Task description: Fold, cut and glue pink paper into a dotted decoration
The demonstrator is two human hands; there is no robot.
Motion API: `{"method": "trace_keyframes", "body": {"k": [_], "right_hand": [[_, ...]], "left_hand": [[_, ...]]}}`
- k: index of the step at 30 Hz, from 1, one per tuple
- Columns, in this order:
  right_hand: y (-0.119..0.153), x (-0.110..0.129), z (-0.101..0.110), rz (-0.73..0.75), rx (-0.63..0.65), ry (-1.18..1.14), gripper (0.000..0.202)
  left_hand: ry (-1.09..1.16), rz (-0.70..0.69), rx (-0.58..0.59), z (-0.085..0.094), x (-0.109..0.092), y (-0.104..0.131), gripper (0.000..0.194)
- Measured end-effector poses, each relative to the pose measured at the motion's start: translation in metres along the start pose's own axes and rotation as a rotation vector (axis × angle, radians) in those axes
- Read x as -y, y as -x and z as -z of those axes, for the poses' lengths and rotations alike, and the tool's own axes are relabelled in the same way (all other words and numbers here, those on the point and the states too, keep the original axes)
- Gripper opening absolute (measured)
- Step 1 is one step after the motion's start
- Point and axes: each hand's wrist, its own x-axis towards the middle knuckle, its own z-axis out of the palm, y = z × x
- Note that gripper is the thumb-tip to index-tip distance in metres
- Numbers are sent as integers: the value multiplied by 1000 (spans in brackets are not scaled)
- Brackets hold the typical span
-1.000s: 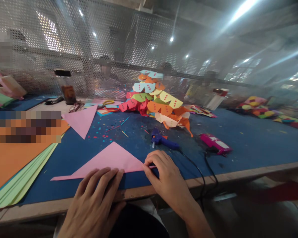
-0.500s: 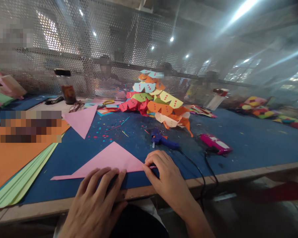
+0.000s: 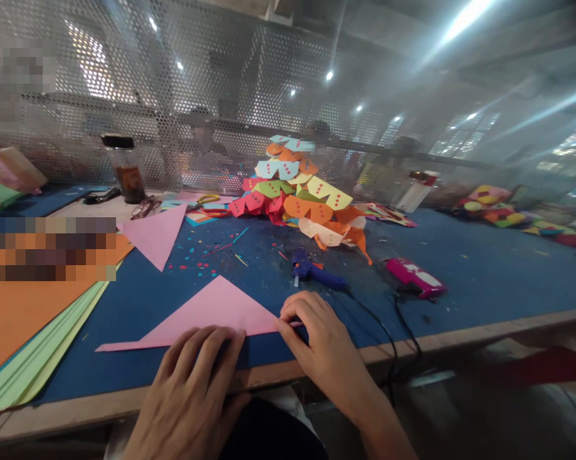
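Note:
A pink folded paper triangle (image 3: 216, 306) lies flat on the blue table before me, its peak pointing away and a thin strip jutting out at its left end. My left hand (image 3: 195, 370) rests on its near edge, fingers stretched over the paper and pressing down without gripping. At the right corner, my right hand (image 3: 321, 338) pinches the paper between thumb and forefinger. A second pink paper piece (image 3: 158, 233) lies further back to the left.
Coloured paper sheets (image 3: 43, 300) are stacked at left. Beyond my hands lie a blue glue gun (image 3: 317, 271), a magenta device (image 3: 415, 278) with a cord and a pile of cut paper shapes (image 3: 297, 191). A dark-lidded jar (image 3: 129, 172) stands near the perforated metal screen (image 3: 173, 83).
My left fingers have curled slightly and drawn a little closer together on the near edge. The right hand keeps its pinch, and the paper has barely moved.

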Motion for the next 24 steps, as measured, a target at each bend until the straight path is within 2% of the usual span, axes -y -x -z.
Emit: {"method": "trace_keyframes", "body": {"k": [8,12,18,24], "right_hand": [[-5,11,-8,-87,-25,88,19],[-9,19,-16,-72,-37,102,19],[-8,28,-20,-8,-63,81,17],[-4,27,-17,19,-30,66,12]], "left_hand": [[58,-21,-39,-5,3,-5,38],[59,-17,-54,-6,5,-6,38],[25,-12,-19,-7,0,-1,38],[-5,-18,56,-9,0,7,42]]}}
